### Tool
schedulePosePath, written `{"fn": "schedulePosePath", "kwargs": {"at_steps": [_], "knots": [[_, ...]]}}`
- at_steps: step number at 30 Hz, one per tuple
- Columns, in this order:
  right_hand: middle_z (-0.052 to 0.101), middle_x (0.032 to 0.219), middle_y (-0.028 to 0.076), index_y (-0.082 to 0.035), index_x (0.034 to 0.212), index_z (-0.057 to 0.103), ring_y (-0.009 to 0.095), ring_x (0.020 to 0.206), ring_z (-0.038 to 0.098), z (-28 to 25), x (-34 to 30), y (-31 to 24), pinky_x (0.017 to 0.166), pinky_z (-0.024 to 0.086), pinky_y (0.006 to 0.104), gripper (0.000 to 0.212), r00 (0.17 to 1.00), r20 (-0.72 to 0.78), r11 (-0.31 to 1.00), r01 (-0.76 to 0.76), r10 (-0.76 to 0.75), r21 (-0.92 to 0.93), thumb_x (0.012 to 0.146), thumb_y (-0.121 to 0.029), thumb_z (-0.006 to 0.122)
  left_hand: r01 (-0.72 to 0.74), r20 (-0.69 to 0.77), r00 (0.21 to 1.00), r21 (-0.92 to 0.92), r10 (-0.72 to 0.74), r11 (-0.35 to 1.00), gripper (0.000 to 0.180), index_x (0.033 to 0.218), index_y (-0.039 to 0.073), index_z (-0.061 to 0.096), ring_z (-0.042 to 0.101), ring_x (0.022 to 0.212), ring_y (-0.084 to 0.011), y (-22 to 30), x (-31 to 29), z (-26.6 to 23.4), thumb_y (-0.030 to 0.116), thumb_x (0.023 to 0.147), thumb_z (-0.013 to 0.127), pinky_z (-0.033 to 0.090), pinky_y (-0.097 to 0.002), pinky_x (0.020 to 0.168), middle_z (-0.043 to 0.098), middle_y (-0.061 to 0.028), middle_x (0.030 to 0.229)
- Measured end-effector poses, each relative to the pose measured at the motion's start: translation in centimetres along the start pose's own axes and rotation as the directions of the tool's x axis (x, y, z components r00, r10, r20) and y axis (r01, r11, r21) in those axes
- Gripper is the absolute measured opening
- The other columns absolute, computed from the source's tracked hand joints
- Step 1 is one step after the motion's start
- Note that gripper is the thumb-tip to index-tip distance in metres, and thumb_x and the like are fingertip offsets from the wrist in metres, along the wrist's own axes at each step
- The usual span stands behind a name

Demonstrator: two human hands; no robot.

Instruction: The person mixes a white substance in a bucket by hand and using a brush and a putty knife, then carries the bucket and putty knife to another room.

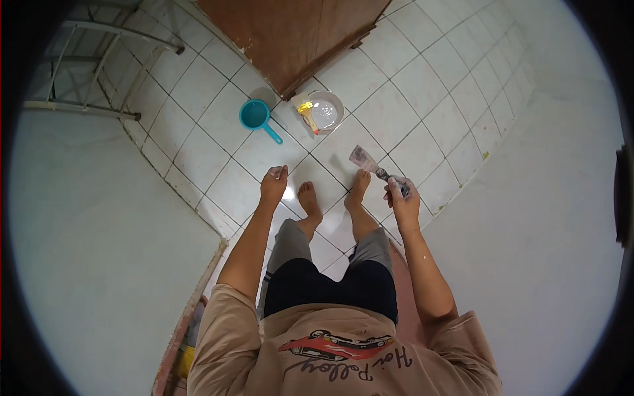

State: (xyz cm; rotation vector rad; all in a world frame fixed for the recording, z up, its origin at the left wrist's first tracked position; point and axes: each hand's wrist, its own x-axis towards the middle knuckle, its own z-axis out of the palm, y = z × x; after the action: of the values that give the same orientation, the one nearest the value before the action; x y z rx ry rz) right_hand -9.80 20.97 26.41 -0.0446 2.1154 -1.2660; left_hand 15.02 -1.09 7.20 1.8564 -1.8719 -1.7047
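Observation:
My right hand (405, 197) is wrapped round the dark handle of a putty knife (362, 159). Its flat blade is smeared with pale residue and points away to the left, above my right foot. My left hand (274, 181) is held out on the other side with its fingers curled closed. Whitish matter shows at those fingertips, but what they hold, if anything, is hidden. On the tiles ahead stands a pail (335, 109) with whitish liquid in it. A paintbrush (307, 113) with a yellow part leans at its left rim. Left of the pail sits a teal dipper (255, 115).
A brown wooden cabinet (290, 39) juts in from the far side, its corner close to the pail. A metal ladder (86, 105) stands at the far left. Pale walls (99, 218) flank me on both sides. Under my bare feet lies white tiled floor (218, 142).

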Motion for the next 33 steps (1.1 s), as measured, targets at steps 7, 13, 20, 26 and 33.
{"fn": "schedulePosePath", "kwargs": {"at_steps": [7, 13, 20, 26, 33], "knots": [[0.064, 0.076, 0.004, 0.003, 0.106, 0.062, 0.008, 0.061, 0.057, 2.0, 11.4, 3.2, 0.053, 0.044, 0.0218, 0.025, 0.996, 0.081, 1.000, 0.023, -0.024, 0.017, 0.094, -0.018, 0.067, 0.089, 0.024, 0.996, -0.019, -0.088, 0.996, 0.065, 0.121, -0.005, 0.059, 0.067, 0.102, -0.0309, 0.2, 5.8, 5.9, 0.052, 0.090, 0.062, 0.052, -0.0366, 0.087, 0.069, -0.0205, 0.111], [0.064, 0.075, 0.005, 0.001, 0.106, 0.066, 0.009, 0.063, 0.059, 5.0, 20.1, 4.7, 0.059, 0.048, 0.0250, 0.023, 0.955, 0.188, 0.949, 0.261, -0.228, -0.177, 0.093, -0.018, 0.068, 0.139, 0.031, 0.989, 0.164, -0.146, 0.977, 0.104, 0.134, -0.015, 0.032, 0.063, 0.101, -0.0294, -1.2, 14.3, 13.9, 0.062, 0.077, 0.072, 0.051, -0.0363, 0.089, 0.061, -0.0226, 0.115], [0.066, 0.077, 0.012, 0.002, 0.104, 0.066, 0.017, 0.066, 0.062, 9.3, 28.5, 8.0, 0.062, 0.050, 0.0303, 0.025, 0.900, 0.323, 0.821, 0.410, -0.293, -0.398, 0.090, -0.018, 0.069, 0.090, -0.052, 0.995, 0.117, -0.084, 0.989, 0.106, 0.133, -0.019, 0.022, 0.049, 0.122, -0.0498, 1.7, 21.0, 19.7, 0.058, 0.078, 0.071, 0.043, -0.0465, 0.103, 0.039, -0.0406, 0.132], [0.065, 0.078, 0.017, 0.004, 0.101, 0.067, 0.020, 0.064, 0.059, 13.7, 33.2, 9.8, 0.063, 0.048, 0.0314, 0.025, 0.694, 0.514, 0.585, 0.712, -0.504, -0.389, 0.090, -0.018, 0.068, 0.138, -0.104, 0.985, -0.021, -0.139, 0.990, 0.075, 0.119, -0.010, 0.033, 0.062, 0.103, -0.0490, 1.9, 22.5, 19.8, 0.043, 0.083, 0.071, 0.051, -0.0491, 0.092, 0.055, -0.0360, 0.114], [0.067, 0.087, 0.025, 0.004, 0.098, 0.066, 0.039, 0.078, 0.065, 15.5, 34.1, 10.9, 0.073, 0.051, 0.0419, 0.029, 0.732, 0.534, 0.628, 0.662, -0.424, -0.410, 0.089, -0.023, 0.065, -0.114, -0.195, 0.971, 0.143, 0.141, 0.983, 0.044, 0.110, -0.007, 0.040, 0.066, 0.087, -0.0448, -1.2, 24.1, 20.1, 0.023, 0.088, 0.062, 0.054, -0.0498, 0.078, 0.062, -0.0328, 0.097]]}}
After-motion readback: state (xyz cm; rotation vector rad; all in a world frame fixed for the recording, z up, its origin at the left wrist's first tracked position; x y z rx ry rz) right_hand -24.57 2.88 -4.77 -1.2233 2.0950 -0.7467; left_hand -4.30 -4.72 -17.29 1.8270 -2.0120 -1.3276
